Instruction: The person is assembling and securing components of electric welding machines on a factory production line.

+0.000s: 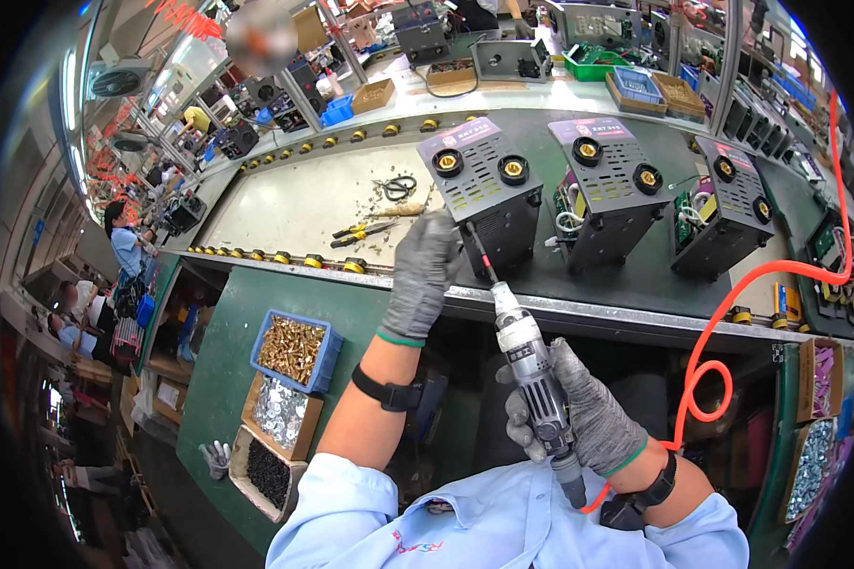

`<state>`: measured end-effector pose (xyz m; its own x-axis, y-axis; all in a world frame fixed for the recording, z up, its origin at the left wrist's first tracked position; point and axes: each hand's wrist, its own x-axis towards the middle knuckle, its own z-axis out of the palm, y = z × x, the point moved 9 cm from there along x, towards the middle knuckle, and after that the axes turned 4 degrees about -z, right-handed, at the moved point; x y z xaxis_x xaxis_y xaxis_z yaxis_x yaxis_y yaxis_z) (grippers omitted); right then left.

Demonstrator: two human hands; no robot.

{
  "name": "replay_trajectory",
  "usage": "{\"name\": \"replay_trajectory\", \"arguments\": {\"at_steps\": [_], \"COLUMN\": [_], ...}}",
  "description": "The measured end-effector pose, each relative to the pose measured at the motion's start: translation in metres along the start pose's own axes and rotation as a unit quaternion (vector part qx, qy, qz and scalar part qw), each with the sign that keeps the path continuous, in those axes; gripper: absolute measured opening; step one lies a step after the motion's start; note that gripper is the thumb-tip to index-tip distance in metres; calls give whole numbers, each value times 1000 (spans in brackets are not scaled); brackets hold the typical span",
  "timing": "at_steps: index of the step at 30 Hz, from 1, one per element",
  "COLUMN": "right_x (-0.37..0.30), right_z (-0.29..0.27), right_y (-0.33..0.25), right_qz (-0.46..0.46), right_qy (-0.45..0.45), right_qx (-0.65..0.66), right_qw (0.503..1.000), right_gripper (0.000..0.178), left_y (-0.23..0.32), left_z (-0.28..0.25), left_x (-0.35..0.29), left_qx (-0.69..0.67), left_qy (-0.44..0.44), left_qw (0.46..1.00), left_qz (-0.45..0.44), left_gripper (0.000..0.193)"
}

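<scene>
My right hand (593, 412), in a grey knit glove, is wrapped round a silver air screwdriver (536, 384) that slants up and away from me. Its long bit (482, 252) reaches the lower front edge of the nearest black metal machine case (493, 204). My left hand (423, 270), gloved alike, is closed beside that case's left corner, close to the bit. What its fingers pinch, if anything, is hidden. Two brass-centred round sockets show on the case's slotted panel.
Two similar cases (612, 190) (726, 199) stand to the right, with wiring exposed. Pliers (362, 230) and scissors (399, 187) lie left. A blue bin of brass fittings (294, 349), a box of washers (277, 413) and black screws (270, 469) sit nearer. An orange hose (697, 370) loops at right.
</scene>
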<state>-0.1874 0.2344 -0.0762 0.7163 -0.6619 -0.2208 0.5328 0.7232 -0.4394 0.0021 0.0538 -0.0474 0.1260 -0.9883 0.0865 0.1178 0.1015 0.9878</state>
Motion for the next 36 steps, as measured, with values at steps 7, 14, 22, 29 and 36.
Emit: {"name": "replay_trajectory", "arguments": {"at_steps": [7, 14, 22, 29, 36], "right_x": [-32, -52, -71, -87, -84], "right_z": [-20, -59, -80, -90, -92], "right_y": [-9, -33, -49, -59, -61], "right_qz": [-11, -4, -7, -6, 0], "right_qy": [20, 47, 62, 82, 82], "right_qx": [-201, -246, -228, -231, -236], "right_qw": [979, 968, 972, 970, 968], "right_gripper": [78, 74, 79, 82, 81], "left_y": [-109, -80, -51, -53, -85], "left_z": [-95, -32, 68, 103, 92], "left_x": [3, -38, -51, -33, -26], "left_qx": [-386, -291, -145, -59, -114], "left_qy": [156, -48, -115, -168, -162], "left_qw": [869, 923, 948, 958, 927], "left_qz": [-268, -247, -259, -224, -318], "left_gripper": [24, 18, 29, 34, 32]}}
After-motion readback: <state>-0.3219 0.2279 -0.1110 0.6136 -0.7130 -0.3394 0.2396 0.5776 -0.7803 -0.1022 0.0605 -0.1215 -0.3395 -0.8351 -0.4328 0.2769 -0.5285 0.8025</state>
